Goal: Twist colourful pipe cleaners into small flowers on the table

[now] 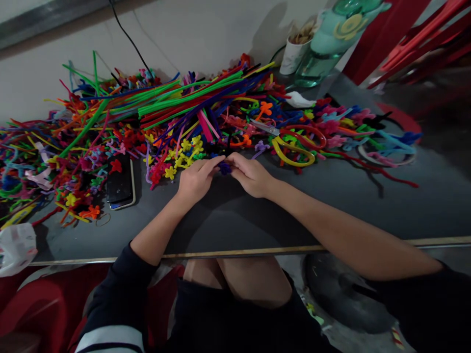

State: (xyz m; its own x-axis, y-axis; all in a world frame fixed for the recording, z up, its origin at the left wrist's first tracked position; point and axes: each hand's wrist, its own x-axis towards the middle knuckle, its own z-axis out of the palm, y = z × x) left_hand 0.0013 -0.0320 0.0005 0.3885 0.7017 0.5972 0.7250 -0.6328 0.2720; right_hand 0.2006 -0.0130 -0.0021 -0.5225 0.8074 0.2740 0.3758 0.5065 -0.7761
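My left hand (196, 179) and my right hand (252, 174) meet above the near side of the table, fingertips almost touching. Between them is a small dark purple pipe-cleaner flower (224, 168), pinched by the fingers of both hands. Part of it is covered by my fingertips. Yellow pipe-cleaner flowers (187, 153) lie just beyond my left hand. To the right of my right hand rest scissors (294, 142) with one red and one yellow handle loop. A light purple pipe-cleaner piece (261, 147) lies near my right fingers.
Loose pipe cleaners (191, 98) in many colours are heaped along the wall. A phone (121, 181) lies at left with a red flower on it. A green bottle (324, 44) and a white cup (294, 51) stand at the back right. A plastic bag (16, 247) hangs over the left edge.
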